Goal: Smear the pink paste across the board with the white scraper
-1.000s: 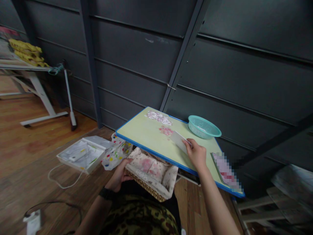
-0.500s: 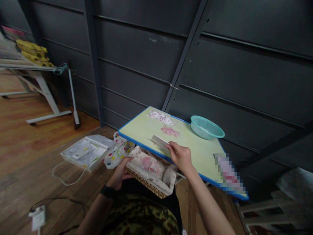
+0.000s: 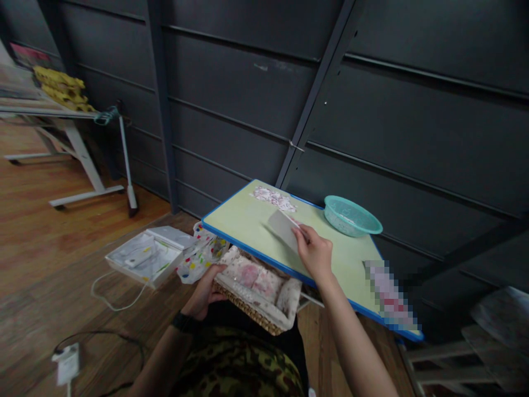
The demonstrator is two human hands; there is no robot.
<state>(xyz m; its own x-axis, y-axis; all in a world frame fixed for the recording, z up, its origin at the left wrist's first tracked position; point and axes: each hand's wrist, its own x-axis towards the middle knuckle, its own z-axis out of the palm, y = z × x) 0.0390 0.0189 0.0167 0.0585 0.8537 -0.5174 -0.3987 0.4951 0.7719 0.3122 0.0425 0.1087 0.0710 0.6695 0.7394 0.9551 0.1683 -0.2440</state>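
Note:
My left hand (image 3: 205, 289) grips the left end of a woven basket (image 3: 250, 313) with a pale cloth lining, held at my lap below the table edge. Pinkish bits (image 3: 254, 277) lie inside the basket. In my right hand (image 3: 316, 249) is a flat, pale grey card-like sheet (image 3: 282, 227), tilted above the yellow tabletop (image 3: 235, 220). The sheet and hand hide most of a pink patch behind them. Farther back on the table lies a spread of white and purple bits (image 3: 273, 198).
A turquoise plastic basin (image 3: 353, 216) stands at the table's back right. A blurred-out item (image 3: 390, 295) lies at the right end. On the floor at left are an open white box (image 3: 146, 255), a dotted plastic bag (image 3: 200, 256) and a cable. A dark panelled wall (image 3: 231, 71) rises behind.
My right hand has lifted the flat sheet and moved it farther over the table, now covering the pink patch. My left hand keeps its hold on the basket.

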